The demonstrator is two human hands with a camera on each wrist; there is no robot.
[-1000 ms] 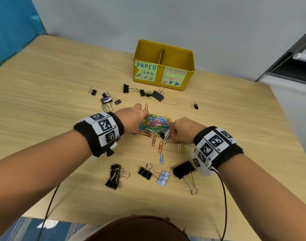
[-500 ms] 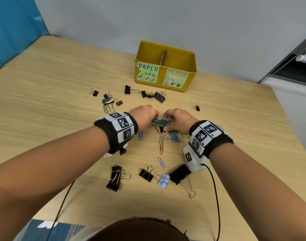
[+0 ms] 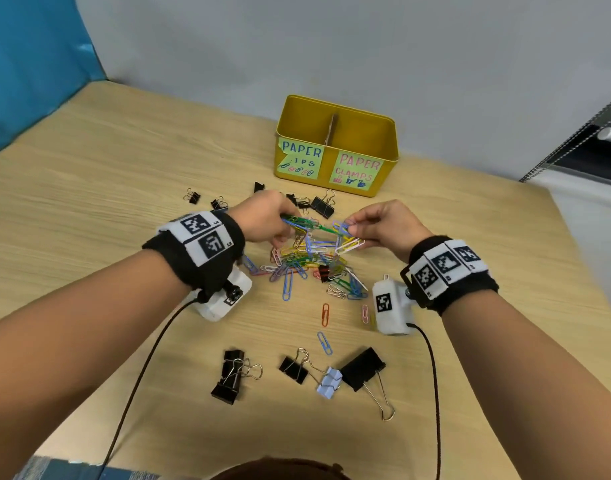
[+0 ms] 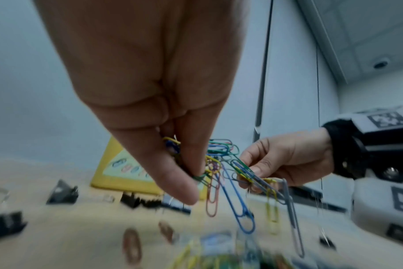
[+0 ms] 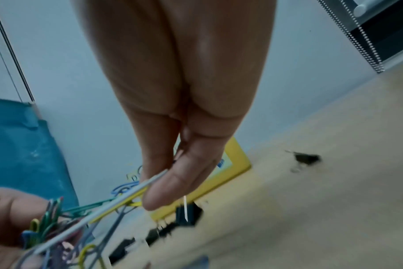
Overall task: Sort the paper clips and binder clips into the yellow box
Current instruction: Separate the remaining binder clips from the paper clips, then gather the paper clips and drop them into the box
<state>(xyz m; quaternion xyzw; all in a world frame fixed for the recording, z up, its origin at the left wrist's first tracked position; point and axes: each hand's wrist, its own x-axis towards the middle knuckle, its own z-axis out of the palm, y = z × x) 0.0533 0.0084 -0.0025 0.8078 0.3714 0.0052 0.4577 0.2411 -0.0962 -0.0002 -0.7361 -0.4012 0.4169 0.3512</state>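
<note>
A yellow box [image 3: 336, 131] with a middle divider stands at the back, labelled "PAPER CLIPS" on its left half and "PAPER CLAMPS" on its right. My left hand [image 3: 267, 221] pinches a tangled bunch of coloured paper clips [image 3: 302, 225] above the table. My right hand [image 3: 378, 225] pinches the other end of that tangle [image 4: 246, 169], and clips dangle between the two hands. More loose paper clips [image 3: 311, 268] lie in a pile underneath. Black binder clips [image 3: 323, 206] lie just in front of the box.
Three black binder clips [image 3: 229, 377] [image 3: 293, 368] [image 3: 363, 368] and a small pale blue one [image 3: 329, 382] lie near the table's front edge. Single paper clips [image 3: 326, 314] lie between them and the pile. Small binder clips [image 3: 193, 196] sit at the left.
Both hands have risen from the pile and moved apart, lifting a tangled bunch of paper clips between them. Several clips have dropped back and spread on the table.
</note>
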